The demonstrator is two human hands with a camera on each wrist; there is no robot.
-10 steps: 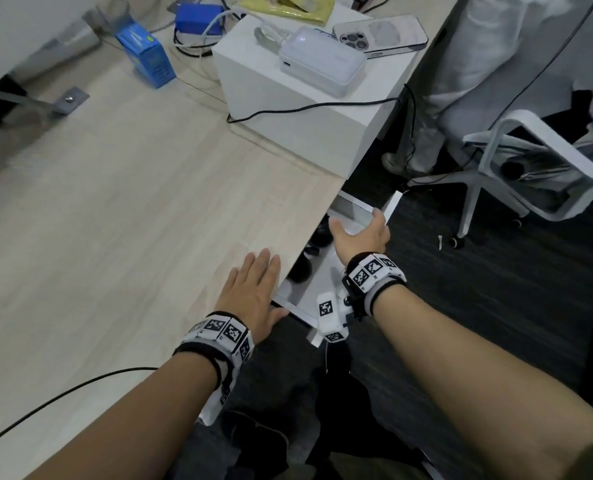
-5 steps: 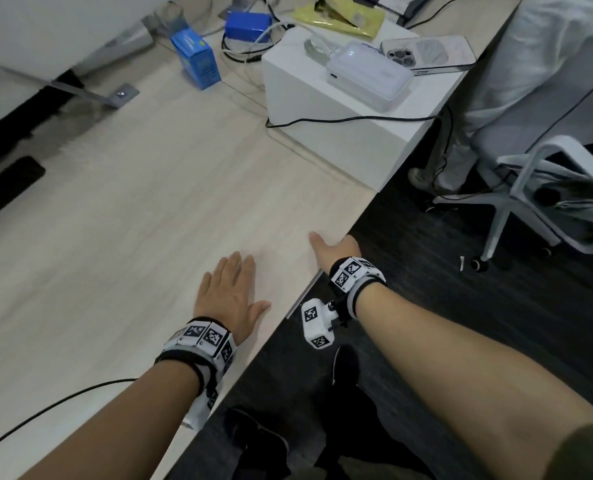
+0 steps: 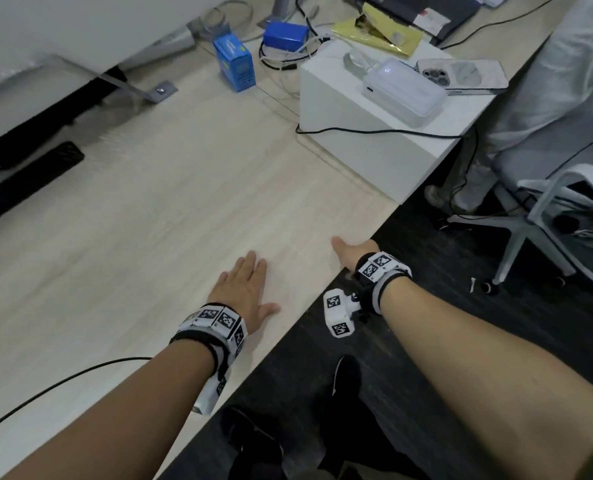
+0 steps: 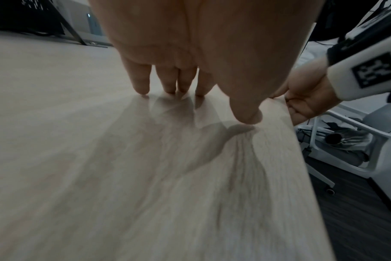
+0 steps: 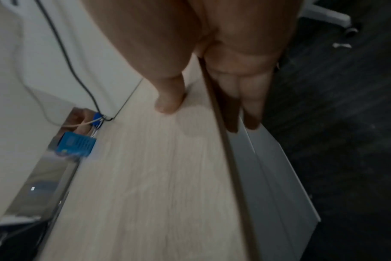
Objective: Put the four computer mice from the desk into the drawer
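We are resting L hand (image 3: 241, 289) flat on the desk (image 3: 132, 220), fingers straight, tips touching the wood, holding nothing. R hand (image 3: 352, 252) is sitting at the desk's front edge: thumb lying on top, fingers (image 5: 252, 98) reaching down over the edge against the white drawer (image 5: 277, 176) front, straight as far as wrist view shows, not curled round anything. Drawer is looking pushed in under the desktop; only its white face is showing in R wrist view. No mice showing on the desk or anywhere in view, so we are judging they are inside the drawer, though interior is hidden. Step in hand, by our reading: finishing the close, task near done. Next move is calling for little: checking drawer front sits flush, then lifting both hands off.
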